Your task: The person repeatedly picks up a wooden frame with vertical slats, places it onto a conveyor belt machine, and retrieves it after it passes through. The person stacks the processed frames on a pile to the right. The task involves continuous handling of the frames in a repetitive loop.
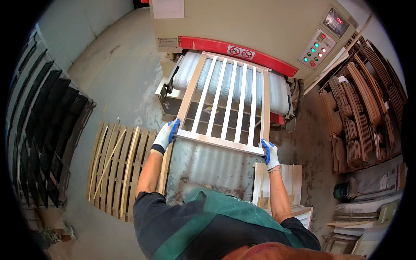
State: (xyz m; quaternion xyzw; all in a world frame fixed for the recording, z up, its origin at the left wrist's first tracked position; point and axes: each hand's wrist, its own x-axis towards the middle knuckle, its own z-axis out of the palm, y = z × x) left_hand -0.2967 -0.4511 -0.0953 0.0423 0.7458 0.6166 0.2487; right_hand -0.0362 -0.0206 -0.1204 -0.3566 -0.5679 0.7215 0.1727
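Between my hands is a slatted wooden frame (222, 106), its slats white and its two side rails bare wood. Its far end lies on the pale ribbed conveyor belt (184, 77) of a large beige machine, under a red bar (277, 63). My left hand (166, 133), in a white glove with blue fingers, is closed round the near left corner. At the near right corner my right hand (271, 154), gloved alike, grips the rail. The near end hangs in the air in front of the belt.
Right of the red bar is a lit control panel (316, 50). A slatted wooden pallet (115, 167) with loose strips lies on the floor at left, beside dark racks (47, 125). Pale panels (288, 184) are stacked by my right arm. Brown boards (351, 117) stand far right.
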